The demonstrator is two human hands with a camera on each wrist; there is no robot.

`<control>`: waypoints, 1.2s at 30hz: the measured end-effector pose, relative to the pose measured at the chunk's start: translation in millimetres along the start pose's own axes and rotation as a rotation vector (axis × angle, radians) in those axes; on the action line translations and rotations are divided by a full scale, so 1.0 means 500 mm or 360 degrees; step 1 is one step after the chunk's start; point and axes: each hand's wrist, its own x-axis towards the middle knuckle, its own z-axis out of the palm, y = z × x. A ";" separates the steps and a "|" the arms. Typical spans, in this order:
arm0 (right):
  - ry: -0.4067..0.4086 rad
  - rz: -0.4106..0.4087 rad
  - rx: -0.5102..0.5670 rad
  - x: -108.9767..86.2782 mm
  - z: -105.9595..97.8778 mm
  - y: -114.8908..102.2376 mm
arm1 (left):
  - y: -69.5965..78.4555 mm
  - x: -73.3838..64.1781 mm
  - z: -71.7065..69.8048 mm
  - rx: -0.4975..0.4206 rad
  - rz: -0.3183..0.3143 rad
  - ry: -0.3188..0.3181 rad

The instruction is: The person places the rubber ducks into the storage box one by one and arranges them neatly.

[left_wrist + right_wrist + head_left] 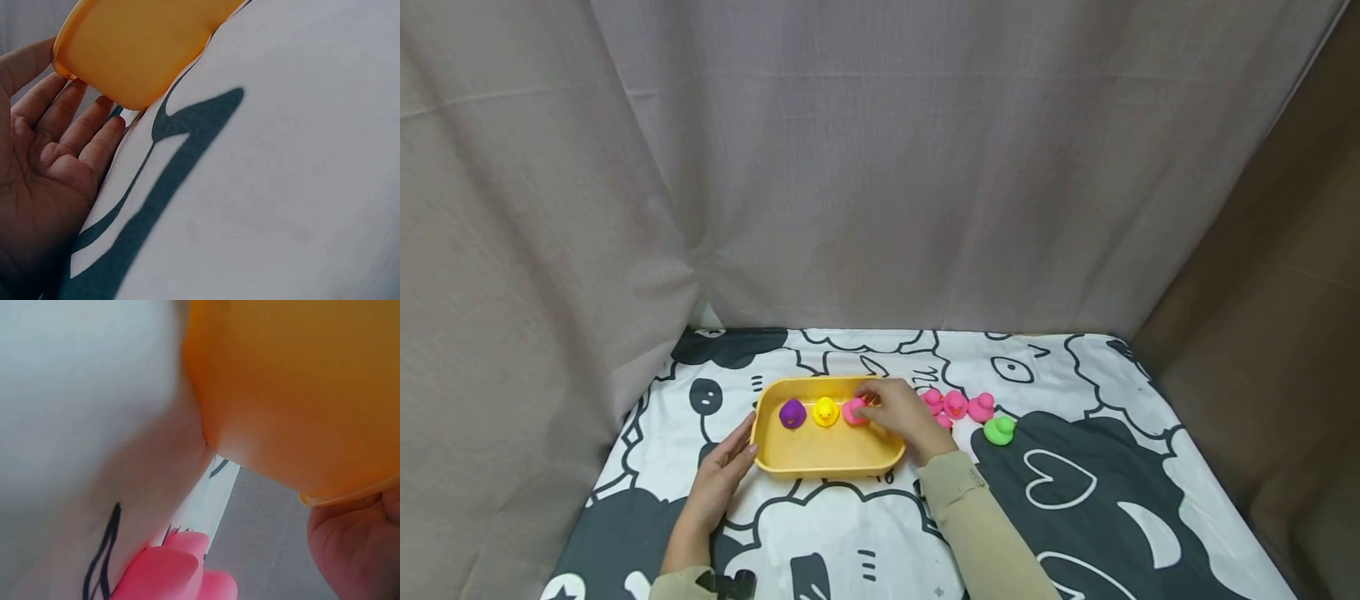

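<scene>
A yellow tray [820,457] lies on the patterned cloth, with a purple duck [792,414], a yellow duck [825,412] and a pink duck [853,411] in a row inside. My right hand [898,410] reaches over the tray's right rim and pinches the pink duck between thumb and fingers. At the left end, my left hand [721,477] rests against the rim with its fingers fairly straight. In the left wrist view, the fingertips of this hand [59,134] touch the tray's edge. The right wrist view shows only part of the right hand [356,550] beside the tray wall; the held duck is hidden there.
Right of the tray, several pink ducks [955,405] sit close together, with a green duck [999,430] just in front of them. The black-and-white cloth [865,533] covers the table. Grey-beige curtains [880,183] hang behind and at the sides.
</scene>
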 end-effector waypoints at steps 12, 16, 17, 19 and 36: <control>0.0063 -0.0181 -0.0367 0.013 0.017 0.003 | -0.007 0.006 -0.001 0.0014 -0.0002 0.0003; 0.0085 -0.0169 -0.0360 0.014 0.020 0.000 | -0.006 0.005 -0.001 0.0013 -0.0001 0.0002; 0.0093 -0.0164 -0.0356 0.014 0.021 0.000 | -0.006 0.005 0.000 0.0012 0.0002 0.0000; 0.0111 -0.0161 -0.0344 0.013 0.022 -0.003 | -0.005 0.004 0.000 0.0007 0.0005 0.0002; 0.0087 -0.0181 -0.0182 0.018 0.023 -0.011 | -0.005 0.001 -0.002 -0.0028 0.0009 -0.0022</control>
